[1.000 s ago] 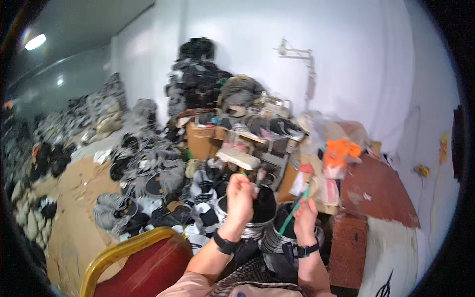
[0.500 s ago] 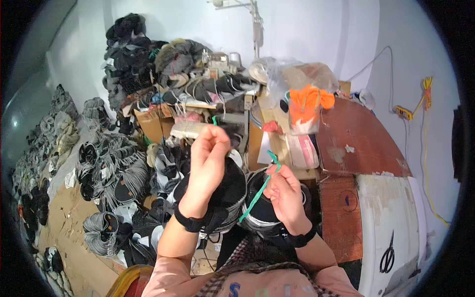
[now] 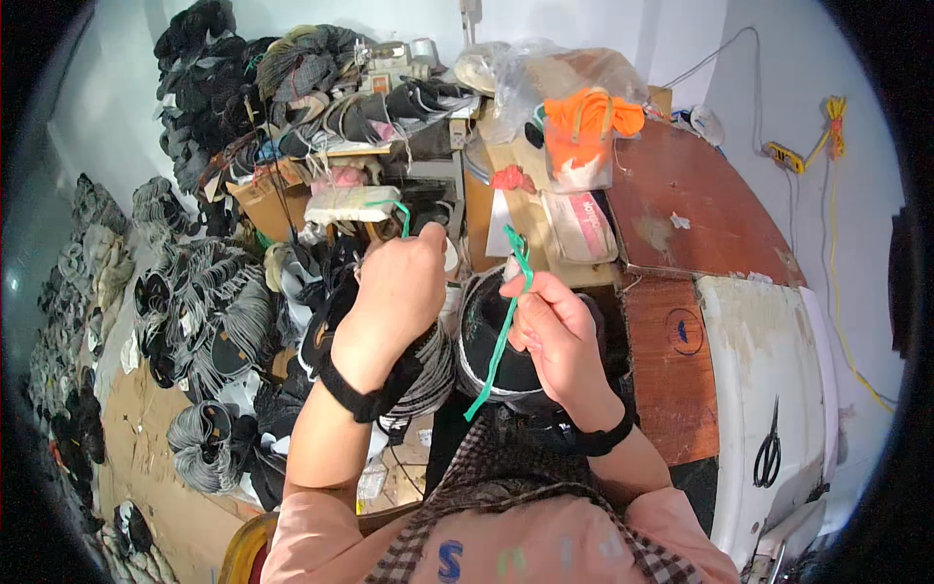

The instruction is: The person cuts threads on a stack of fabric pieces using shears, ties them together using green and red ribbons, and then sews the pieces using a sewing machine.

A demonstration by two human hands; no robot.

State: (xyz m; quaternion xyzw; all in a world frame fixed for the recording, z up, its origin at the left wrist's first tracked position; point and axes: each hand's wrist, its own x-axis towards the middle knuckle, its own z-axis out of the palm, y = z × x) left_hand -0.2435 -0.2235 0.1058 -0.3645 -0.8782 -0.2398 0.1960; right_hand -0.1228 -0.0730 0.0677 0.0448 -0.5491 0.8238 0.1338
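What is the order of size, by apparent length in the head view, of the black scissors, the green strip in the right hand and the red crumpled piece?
1. Green strip
2. Black scissors
3. Red crumpled piece
The strip is nearer the camera, so real lengths stay unsure.

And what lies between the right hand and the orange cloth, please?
In the head view, a pink-and-white packet lies between the right hand and the orange cloth.
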